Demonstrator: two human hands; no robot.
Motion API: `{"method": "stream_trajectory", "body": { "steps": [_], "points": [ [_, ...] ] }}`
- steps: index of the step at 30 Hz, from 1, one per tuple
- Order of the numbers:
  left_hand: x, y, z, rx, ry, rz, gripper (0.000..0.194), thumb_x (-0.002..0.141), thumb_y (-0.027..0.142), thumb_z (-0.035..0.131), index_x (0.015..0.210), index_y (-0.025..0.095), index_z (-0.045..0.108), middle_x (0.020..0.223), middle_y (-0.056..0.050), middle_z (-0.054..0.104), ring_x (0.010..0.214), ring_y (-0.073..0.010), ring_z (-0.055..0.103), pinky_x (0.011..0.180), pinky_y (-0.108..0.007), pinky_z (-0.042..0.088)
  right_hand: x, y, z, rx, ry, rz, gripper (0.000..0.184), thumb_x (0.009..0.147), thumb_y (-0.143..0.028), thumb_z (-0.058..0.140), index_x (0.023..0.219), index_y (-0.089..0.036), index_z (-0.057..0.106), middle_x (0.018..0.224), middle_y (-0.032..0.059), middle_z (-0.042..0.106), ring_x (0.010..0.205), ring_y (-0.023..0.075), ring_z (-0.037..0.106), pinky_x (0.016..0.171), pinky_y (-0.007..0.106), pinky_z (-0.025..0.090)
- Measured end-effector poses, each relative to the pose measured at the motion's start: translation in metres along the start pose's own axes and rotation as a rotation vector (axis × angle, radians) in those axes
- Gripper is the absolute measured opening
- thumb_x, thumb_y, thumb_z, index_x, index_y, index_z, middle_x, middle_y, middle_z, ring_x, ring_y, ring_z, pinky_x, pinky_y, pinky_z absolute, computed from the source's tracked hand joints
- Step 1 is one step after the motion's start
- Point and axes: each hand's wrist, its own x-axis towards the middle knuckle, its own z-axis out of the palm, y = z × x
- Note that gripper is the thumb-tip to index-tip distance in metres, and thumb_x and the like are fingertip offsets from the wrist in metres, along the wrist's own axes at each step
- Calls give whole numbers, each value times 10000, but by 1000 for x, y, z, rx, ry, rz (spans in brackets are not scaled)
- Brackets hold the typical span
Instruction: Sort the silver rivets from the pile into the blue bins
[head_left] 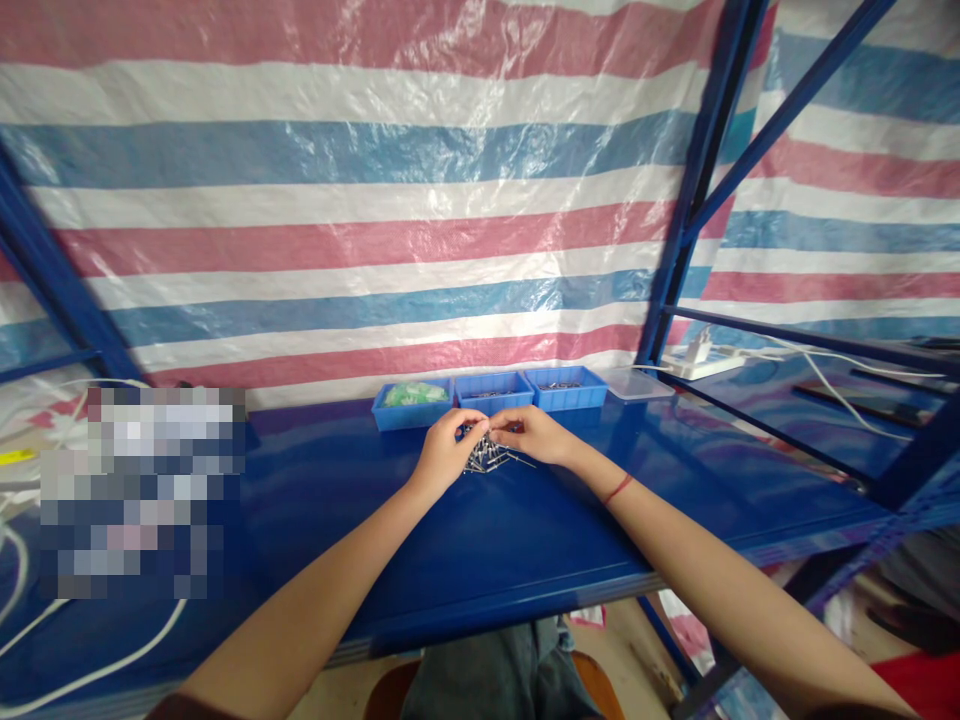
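A small pile of shiny metal pieces with thin stems, which look like pop rivets (pixel 487 458), lies on the blue tabletop (pixel 465 560). Over the far side of this pile, my left hand (pixel 452 443) has its thumb and fingers pinched. My right hand (pixel 534 436), with a red string on the wrist, pinches from the other side, and the fingertips of both hands meet. Whatever sits between the fingertips is too small and too covered to make out. Just behind the hands stand a blue bin (pixel 491 382) and another blue bin (pixel 564 400), both with small metal parts inside.
On the left of the bin row, a blue bin (pixel 411 413) holds green plastic bags. A clear lid (pixel 637 385) lies at the right end. White cables (pixel 112 670) run over the left side near a blurred-out area. Power strip (pixel 701 355) and blue frame posts (pixel 694 200) are at right.
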Motion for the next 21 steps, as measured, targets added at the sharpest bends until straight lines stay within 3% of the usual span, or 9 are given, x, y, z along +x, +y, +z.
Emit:
{"method": "stream_trajectory", "body": {
  "steps": [8,21],
  "points": [
    [1,-1,-1,14,30,47,173,819,306,509,877,203,636,909,-28,646,862,-161,599,738,-268,475,1,1,-2,-71,121,30,227,746,-342,585,783,-129,655,758,50,664,697,146,587,687,284,456],
    [3,-6,-3,29,36,9,132,807,275,524,866,206,619,898,-23,629,825,-151,593,680,-253,465,0,-9,-5,-233,334,-184,79,770,-238,568,781,-165,599,767,20,631,667,113,554,610,236,411]
  ]
}}
